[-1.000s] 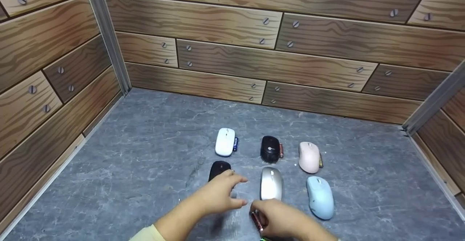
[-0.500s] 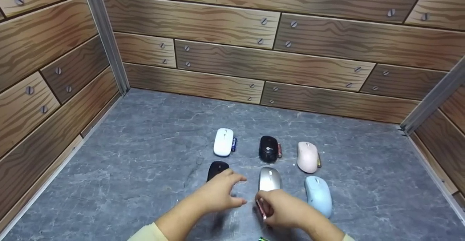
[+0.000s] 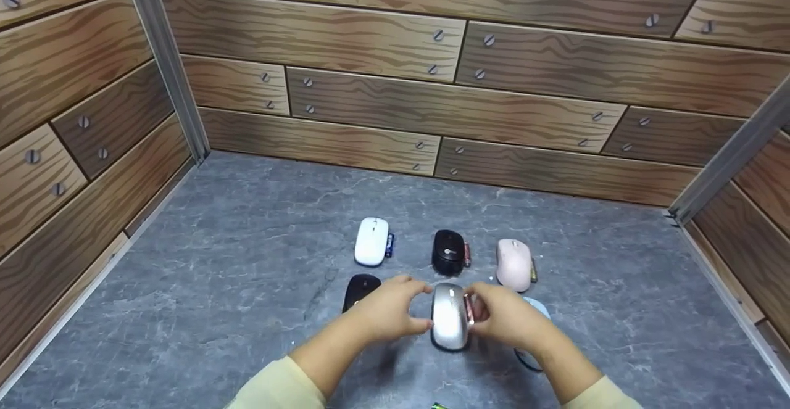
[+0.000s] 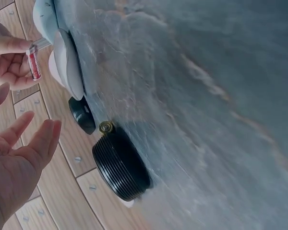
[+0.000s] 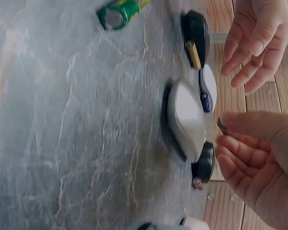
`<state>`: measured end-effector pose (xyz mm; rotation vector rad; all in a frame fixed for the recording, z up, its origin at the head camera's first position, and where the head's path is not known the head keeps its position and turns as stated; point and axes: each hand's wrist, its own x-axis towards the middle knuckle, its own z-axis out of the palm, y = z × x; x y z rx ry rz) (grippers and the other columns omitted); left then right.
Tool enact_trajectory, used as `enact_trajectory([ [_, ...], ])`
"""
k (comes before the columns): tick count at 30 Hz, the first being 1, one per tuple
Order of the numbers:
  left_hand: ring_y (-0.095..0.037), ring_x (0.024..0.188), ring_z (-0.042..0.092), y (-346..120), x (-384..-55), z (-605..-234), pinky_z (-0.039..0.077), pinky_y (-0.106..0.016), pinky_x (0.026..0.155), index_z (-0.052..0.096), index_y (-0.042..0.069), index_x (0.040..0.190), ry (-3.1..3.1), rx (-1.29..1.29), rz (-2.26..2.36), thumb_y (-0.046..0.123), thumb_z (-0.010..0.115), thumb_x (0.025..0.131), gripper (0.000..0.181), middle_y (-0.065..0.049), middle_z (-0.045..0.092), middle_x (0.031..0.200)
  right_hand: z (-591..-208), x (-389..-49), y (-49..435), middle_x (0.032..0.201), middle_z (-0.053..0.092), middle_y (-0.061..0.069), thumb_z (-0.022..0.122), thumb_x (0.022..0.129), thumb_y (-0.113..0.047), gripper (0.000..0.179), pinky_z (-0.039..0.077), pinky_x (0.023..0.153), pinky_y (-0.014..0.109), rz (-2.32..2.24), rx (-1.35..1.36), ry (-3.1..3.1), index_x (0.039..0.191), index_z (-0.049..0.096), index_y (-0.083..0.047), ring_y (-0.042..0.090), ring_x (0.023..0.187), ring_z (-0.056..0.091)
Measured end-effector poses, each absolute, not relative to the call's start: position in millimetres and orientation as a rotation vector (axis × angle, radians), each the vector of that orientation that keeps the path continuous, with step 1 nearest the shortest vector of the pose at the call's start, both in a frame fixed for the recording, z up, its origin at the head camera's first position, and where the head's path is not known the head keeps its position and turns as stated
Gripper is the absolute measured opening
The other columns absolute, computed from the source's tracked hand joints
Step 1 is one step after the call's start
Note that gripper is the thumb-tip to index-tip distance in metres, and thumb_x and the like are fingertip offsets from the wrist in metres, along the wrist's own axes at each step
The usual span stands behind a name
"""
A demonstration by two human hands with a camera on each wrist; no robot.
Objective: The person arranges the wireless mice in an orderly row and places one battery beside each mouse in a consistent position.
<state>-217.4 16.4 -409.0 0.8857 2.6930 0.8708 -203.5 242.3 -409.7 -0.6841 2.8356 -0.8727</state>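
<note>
A silver computer mouse [image 3: 450,319] lies on the grey marbled surface between the two hands. Beside its right edge, my right hand [image 3: 509,316] pinches a red battery [image 3: 469,310] between thumb and fingers; the left wrist view shows the battery [image 4: 33,63] held above the surface. My left hand [image 3: 389,310] holds nothing, its thumb and fingers spread at the mouse's left side. Partly covered by that hand is a black mouse [image 3: 361,289], with a gold-coloured battery [image 5: 193,55] next to it in the right wrist view. The right hand covers much of a light blue mouse [image 3: 538,304].
Farther back lie a white mouse [image 3: 372,241] with a blue battery [image 3: 389,245], a black mouse [image 3: 448,252] with a red battery [image 3: 466,254], and a pink mouse [image 3: 513,264] with a battery [image 3: 534,270]. A green battery [image 3: 439,406] shows at the front edge. Wood-patterned walls [image 3: 370,97] enclose the surface.
My right hand has carried the red battery forward and right, from in front of the silver mouse to its right side. My left hand has shifted slightly right, toward the mouse.
</note>
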Motion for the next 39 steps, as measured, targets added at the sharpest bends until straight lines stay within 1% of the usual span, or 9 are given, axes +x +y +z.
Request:
enact_trajectory([
  [2, -0.027, 0.115, 0.049, 20.4, -220.0, -409.9, 0.039, -0.042, 0.097, 0.055, 0.012, 0.123, 2.697, 0.884, 0.868, 0.034, 0.069, 0.077, 0.052, -0.011, 0.052, 0.123, -411.7, -205.6, 244.3, 0.068, 0.053, -0.001, 0.071, 0.065, 0.0, 0.04, 0.043, 0.053, 0.022, -0.877, -0.59, 2.884, 0.103, 0.058, 0.001, 0.008, 0.06, 0.049],
  [4, -0.027, 0.115, 0.049, 24.0, -222.1, -410.9, 0.039, -0.042, 0.097, 0.055, 0.012, 0.123, 2.709, 0.88, 0.858, 0.034, 0.069, 0.077, 0.052, -0.011, 0.052, 0.123, -414.7, -206.7, 245.3, 0.066, 0.051, -0.002, 0.071, 0.063, 0.001, 0.036, 0.041, 0.052, 0.023, -0.862, -0.529, 2.936, 0.097, 0.058, 0.0, 0.009, 0.059, 0.047],
  [7, -0.027, 0.115, 0.049, 29.2, -224.6, -412.9, 0.038, -0.041, 0.099, 0.055, 0.011, 0.123, 2.726, 0.875, 0.844, 0.035, 0.069, 0.077, 0.054, -0.012, 0.051, 0.124, -420.6, -207.2, 245.9, 0.062, 0.047, -0.003, 0.071, 0.06, 0.001, 0.03, 0.039, 0.049, 0.023, -0.819, -0.476, 3.008, 0.086, 0.056, -0.004, 0.01, 0.055, 0.044],
  [11, -0.029, 0.118, 0.046, 33.9, -226.0, -415.3, 0.036, -0.041, 0.1, 0.054, 0.011, 0.124, 2.727, 0.867, 0.84, 0.033, 0.07, 0.076, 0.055, -0.015, 0.049, 0.127, -429.2, -206.6, 243.5, 0.059, 0.046, -0.004, 0.072, 0.058, 0.002, 0.029, 0.037, 0.047, 0.024, -0.775, -0.441, 3.048, 0.077, 0.053, -0.007, 0.01, 0.052, 0.043],
  [15, -0.029, 0.118, 0.047, 34.8, -225.9, -416.9, 0.037, -0.041, 0.1, 0.055, 0.01, 0.123, 2.715, 0.874, 0.855, 0.031, 0.071, 0.076, 0.054, -0.016, 0.05, 0.125, -437.6, -207.3, 239.4, 0.06, 0.049, -0.004, 0.074, 0.057, 0.0, 0.028, 0.04, 0.05, 0.027, -0.699, -0.425, 3.047, 0.076, 0.055, -0.008, 0.011, 0.054, 0.045],
  [20, -0.027, 0.113, 0.05, 34.7, -225.6, -416.9, 0.039, -0.039, 0.098, 0.055, 0.01, 0.123, 2.7, 0.883, 0.87, 0.029, 0.071, 0.076, 0.053, -0.013, 0.052, 0.12, -443.3, -207.8, 236.5, 0.062, 0.05, -0.003, 0.074, 0.058, -0.001, 0.029, 0.042, 0.054, 0.031, -0.654, -0.402, 3.057, 0.081, 0.058, -0.007, 0.013, 0.057, 0.046],
  [24, -0.029, 0.116, 0.048, 33.0, -224.8, -417.4, 0.038, -0.042, 0.099, 0.054, 0.009, 0.124, 2.695, 0.859, 0.881, 0.029, 0.071, 0.076, 0.054, -0.016, 0.05, 0.124, -443.9, -208.9, 234.2, 0.06, 0.047, -0.003, 0.073, 0.057, 0.001, 0.028, 0.039, 0.051, 0.03, -0.663, -0.391, 3.047, 0.077, 0.056, -0.008, 0.014, 0.055, 0.044],
  [28, -0.03, 0.116, 0.048, 31.5, -223.8, -419.5, 0.039, -0.041, 0.098, 0.055, 0.01, 0.124, 2.712, 0.868, 0.853, 0.031, 0.071, 0.076, 0.055, -0.016, 0.05, 0.125, -443.2, -209.3, 233.3, 0.058, 0.046, -0.004, 0.073, 0.056, 0.002, 0.029, 0.038, 0.049, 0.028, -0.655, -0.407, 3.044, 0.074, 0.054, -0.009, 0.013, 0.054, 0.043],
  [39, -0.028, 0.114, 0.049, 30.3, -225.2, -423.3, 0.04, -0.04, 0.097, 0.055, 0.012, 0.123, 2.728, 0.873, 0.832, 0.033, 0.071, 0.075, 0.055, -0.015, 0.051, 0.124, -443.2, -208.5, 234.4, 0.057, 0.046, -0.005, 0.072, 0.055, 0.003, 0.029, 0.037, 0.049, 0.027, -0.692, -0.433, 3.032, 0.072, 0.053, -0.01, 0.013, 0.054, 0.043],
])
